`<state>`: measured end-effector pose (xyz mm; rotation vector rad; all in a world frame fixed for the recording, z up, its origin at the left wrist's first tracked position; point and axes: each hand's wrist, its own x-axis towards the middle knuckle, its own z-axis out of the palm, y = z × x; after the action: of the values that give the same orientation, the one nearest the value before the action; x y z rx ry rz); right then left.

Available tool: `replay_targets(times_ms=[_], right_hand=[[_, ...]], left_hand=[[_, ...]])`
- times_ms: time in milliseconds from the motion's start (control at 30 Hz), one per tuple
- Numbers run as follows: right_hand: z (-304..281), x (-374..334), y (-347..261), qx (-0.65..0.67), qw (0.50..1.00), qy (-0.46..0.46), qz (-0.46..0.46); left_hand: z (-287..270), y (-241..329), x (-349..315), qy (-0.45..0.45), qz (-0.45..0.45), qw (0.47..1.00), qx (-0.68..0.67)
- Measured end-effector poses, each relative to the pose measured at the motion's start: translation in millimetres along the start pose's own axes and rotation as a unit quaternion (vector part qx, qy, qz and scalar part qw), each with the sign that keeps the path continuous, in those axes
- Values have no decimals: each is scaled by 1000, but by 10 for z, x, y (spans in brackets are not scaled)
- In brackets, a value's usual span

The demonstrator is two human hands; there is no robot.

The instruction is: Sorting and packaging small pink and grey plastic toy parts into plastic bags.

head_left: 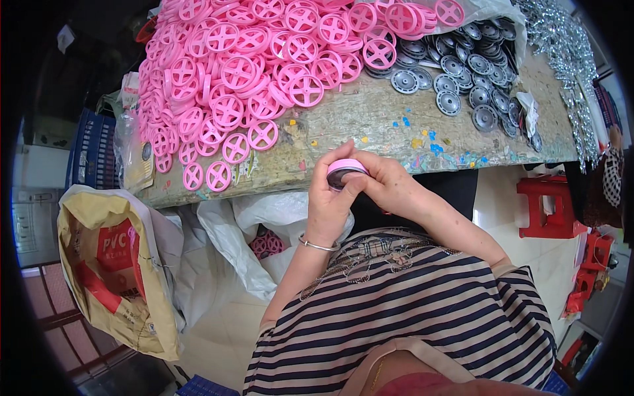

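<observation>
Wheel [346, 173] sits between both hands, close to the person's chest and just below the tabletop [370, 119] edge. It is a small pink ring with a dark round part inside it. The left hand [330, 201] pinches it from 7 o'clock, with the thumb pushed against the dark face. The right hand [389, 185] wraps around it from 3 o'clock, with its fingers on the pink rim. Both hands are pressed close together on this one piece.

I think the wheel is light, hard plastic. It looks stiff and smooth, so it may slip if held loosely. The best place to hold it seems to be the rim, with a thumb on the flat middle. It does not look easy to break, but I cannot be sure.

A big heap of pink wheels [251, 72] lies on the tabletop at 11 o'clock from the hands. Each one has a cross in its middle. A pile of grey discs [462, 72] lies at 1 o'clock. Shiny metal bits [561, 53] lie along the far right edge.

A white bag [264, 231] hangs open at 8 o'clock, with a few pink wheels inside. A tan sack [112, 270] stands farther left. A red stool [551, 204] is on the floor at 3 o'clock.
</observation>
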<state>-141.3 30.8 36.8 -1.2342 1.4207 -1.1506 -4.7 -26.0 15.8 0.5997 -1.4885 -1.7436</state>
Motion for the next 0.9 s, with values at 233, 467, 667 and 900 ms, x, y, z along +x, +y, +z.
replay_targets(times_ms=[233, 467, 667, 900], right_hand=[[101, 27, 161, 33, 999, -9, -14], [11, 226, 109, -35, 999, -3, -28], [-745, 1209, 436, -269, 936, 166, -158], [-732, 1580, 357, -540, 814, 194, -96]], left_hand=[[15, -22, -145, 60, -52, 997, 5], [-391, 26, -434, 186, -1, 981, 45], [-1412, -147, -1190, 344, -35, 878, 330], [-1560, -434, -1430, 316, -121, 849, 405]])
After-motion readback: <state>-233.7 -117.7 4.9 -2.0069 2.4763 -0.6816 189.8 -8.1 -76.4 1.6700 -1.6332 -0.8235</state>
